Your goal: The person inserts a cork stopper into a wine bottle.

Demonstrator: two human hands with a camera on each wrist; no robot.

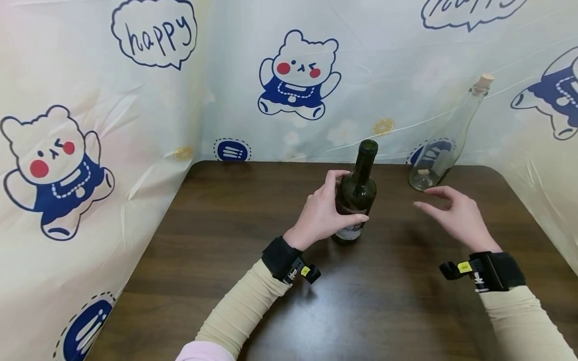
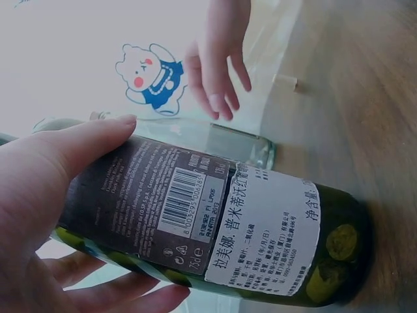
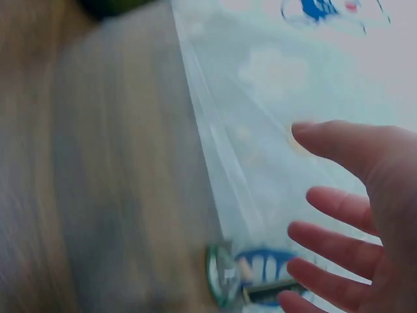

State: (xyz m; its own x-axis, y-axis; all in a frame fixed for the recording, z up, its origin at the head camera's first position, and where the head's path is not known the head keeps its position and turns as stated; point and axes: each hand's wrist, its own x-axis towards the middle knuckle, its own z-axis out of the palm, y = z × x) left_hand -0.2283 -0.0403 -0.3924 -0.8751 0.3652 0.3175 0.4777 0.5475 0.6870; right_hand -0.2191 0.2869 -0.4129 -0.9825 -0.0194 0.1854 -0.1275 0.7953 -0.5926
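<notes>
My left hand [image 1: 321, 213] grips a dark green wine bottle [image 1: 355, 193] round its body, thumb across the front. The bottle stands upright or nearly so on the table. In the left wrist view its dark back label [image 2: 137, 202] and white label [image 2: 264, 228] show, with several cork-like pieces [image 2: 342, 241] seen through the glass at the base. My right hand [image 1: 460, 215] hovers with spread fingers and holds nothing. Just beyond it stands a tall clear glass bottle [image 1: 444, 140] with a cork stopper [image 1: 485, 81] in its neck. The clear bottle's base shows blurred in the right wrist view.
Beside the clear bottle's base, seen through its glass from the head, a small cork [image 2: 285, 83] is on the brown wooden table [image 1: 217, 250]. A printed cloth [image 1: 235, 80] with cartoon bears hangs behind the far edge and along both sides.
</notes>
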